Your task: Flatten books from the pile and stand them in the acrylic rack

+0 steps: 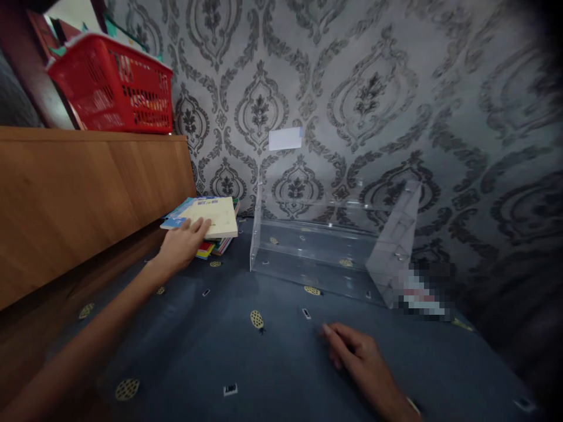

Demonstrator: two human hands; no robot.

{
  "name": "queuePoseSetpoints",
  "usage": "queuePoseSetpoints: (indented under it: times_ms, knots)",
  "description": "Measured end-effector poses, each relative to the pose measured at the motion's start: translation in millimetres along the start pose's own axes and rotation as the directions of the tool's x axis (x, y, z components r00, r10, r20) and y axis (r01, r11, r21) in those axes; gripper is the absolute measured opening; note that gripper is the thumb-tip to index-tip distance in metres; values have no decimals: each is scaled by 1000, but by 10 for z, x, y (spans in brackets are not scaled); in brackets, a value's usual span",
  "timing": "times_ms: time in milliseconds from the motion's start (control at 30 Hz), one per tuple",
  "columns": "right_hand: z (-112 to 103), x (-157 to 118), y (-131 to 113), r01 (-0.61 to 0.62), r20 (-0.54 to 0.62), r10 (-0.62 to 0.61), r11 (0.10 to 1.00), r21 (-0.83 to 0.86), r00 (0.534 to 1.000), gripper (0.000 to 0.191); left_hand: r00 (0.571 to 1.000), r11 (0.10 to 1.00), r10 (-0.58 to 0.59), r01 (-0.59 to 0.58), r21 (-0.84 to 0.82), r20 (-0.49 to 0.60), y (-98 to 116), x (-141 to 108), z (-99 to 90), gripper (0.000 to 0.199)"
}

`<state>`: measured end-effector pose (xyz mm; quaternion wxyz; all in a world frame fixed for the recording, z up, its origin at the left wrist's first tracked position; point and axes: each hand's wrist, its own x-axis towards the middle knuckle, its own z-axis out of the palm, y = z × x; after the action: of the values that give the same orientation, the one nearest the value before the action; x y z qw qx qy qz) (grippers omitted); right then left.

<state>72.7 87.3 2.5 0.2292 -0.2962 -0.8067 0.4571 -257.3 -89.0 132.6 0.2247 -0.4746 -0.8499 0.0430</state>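
My left hand (185,239) reaches to a small stack of books beside the wooden cabinet. Its fingers lie over the near edge of the top one, a cream-coloured book (221,214), and close on that edge; the thumb is hidden. Under it a blue-covered book (175,223) sticks out to the left, above several colourful books (216,246). My right hand (354,354) hovers over or rests on the dark blue patterned cloth (189,351), fingers curled in loosely with nothing visible in them. Beyond it stands a clear plastic stepped rack (314,258).
A red plastic basket (109,85) with things inside stands on the wooden cabinet (101,193) at left. Patterned wallpaper (373,99) covers the wall behind the rack, with a white label (285,138) above it. A blurred-out item (424,296) lies right of the rack.
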Motion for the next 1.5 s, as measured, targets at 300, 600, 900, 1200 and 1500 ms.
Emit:
queuePoseSetpoints:
  times_ms: [300, 600, 900, 1200, 1500]
  knots:
    - [524, 333, -603, -295, 386, -2, 640, 710, 923, 59, 982, 994, 98, -104, -28, -162, 822, -354, -193, 36]
    - [991, 779, -897, -301, 299, 40, 201, 932, 953, 23, 898, 912, 291, -365, -187, -330, 1048, -571, -12, 34]
    - [594, 297, -317, -407, 384, 138, 396, 823, 913, 34, 988, 854, 71, -133, -503, -140, 707, -417, 502, 45]
    - [-128, -17, 104, -493, 395, 297, 593, 637, 869, 34, 991, 571, 136, -63, -819, 19, 1132, -522, 911, 44]
    - [-599, -402, 284, -433, 267, 344, 778, 456, 900, 58, 950, 592, 309, -146, -793, 56, 1545, -579, 609, 30]
